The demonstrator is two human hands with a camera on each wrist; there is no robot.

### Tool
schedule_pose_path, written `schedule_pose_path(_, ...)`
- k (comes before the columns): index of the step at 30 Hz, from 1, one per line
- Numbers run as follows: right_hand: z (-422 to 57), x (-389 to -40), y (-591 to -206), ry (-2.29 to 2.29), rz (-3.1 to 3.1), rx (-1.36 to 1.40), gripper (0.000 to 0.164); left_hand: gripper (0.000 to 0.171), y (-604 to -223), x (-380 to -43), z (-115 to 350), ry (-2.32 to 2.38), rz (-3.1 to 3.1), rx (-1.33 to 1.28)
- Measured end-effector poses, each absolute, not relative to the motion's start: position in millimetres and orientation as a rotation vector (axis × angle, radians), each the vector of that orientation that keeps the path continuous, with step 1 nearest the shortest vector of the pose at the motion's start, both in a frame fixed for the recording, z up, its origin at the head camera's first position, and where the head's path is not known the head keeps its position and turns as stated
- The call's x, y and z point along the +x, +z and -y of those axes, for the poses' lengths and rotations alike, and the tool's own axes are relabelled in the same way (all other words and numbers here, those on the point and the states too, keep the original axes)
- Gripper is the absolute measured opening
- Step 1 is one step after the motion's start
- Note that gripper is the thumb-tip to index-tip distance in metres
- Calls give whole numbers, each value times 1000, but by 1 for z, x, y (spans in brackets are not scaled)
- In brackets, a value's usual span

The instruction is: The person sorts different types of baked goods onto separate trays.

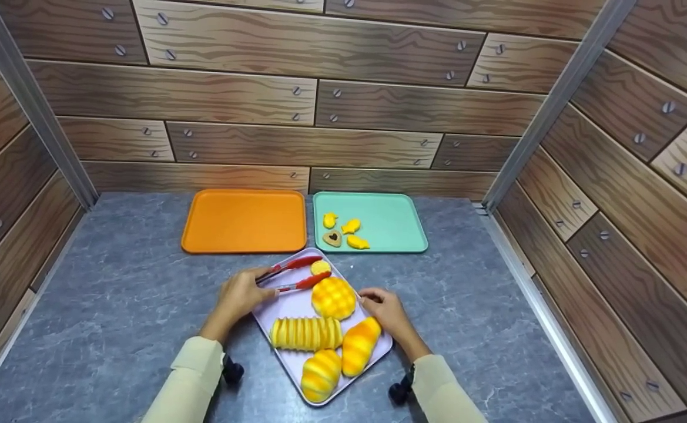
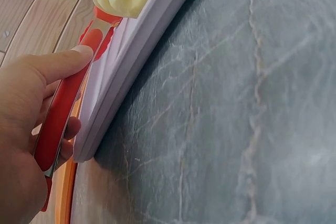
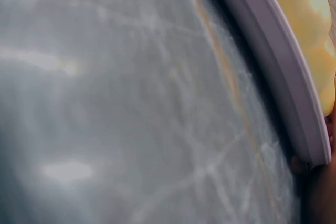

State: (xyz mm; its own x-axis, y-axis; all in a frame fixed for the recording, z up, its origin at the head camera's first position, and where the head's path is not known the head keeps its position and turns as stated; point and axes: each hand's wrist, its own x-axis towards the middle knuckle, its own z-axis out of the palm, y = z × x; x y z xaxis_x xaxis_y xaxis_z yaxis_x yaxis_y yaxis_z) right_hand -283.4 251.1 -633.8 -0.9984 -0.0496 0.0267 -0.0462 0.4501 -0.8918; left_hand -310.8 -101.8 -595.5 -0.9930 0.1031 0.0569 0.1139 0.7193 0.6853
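Left grip (image 1: 242, 295) pinches the parted red tongs (image 2: 62, 116); right grip (image 1: 388, 312) pinches the lilac tray (image 1: 287, 305).

The table (image 1: 114, 305) I'm looking at is grey and marbled. An orange tray (image 1: 246, 220) and a green tray (image 1: 390, 223) sit side by side mid-frame; a lilac tray (image 1: 291, 304) lies askew, lower centre.

The tongs (image 1: 307, 283) blazed red over the pale lilac tray (image 1: 284, 305), the round bun (image 1: 334, 298) checked yellow and orange! Plain went the orange tray (image 1: 246, 220) and mint-green tray (image 1: 387, 220); pale veins streaked the grey counter (image 1: 114, 264).
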Motion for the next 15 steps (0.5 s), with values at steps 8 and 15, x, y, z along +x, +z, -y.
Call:
schedule_pose_path(8, -250, -283, -633, -1660, -2685, -101, 21, 58, -590, -313, 99, -1164, 2880, -185)
schedule_pose_path(15, -250, -282, -634, -1682, -2679, -131, 22, 60, -585, -319, 92, -1164, 2846, -190)
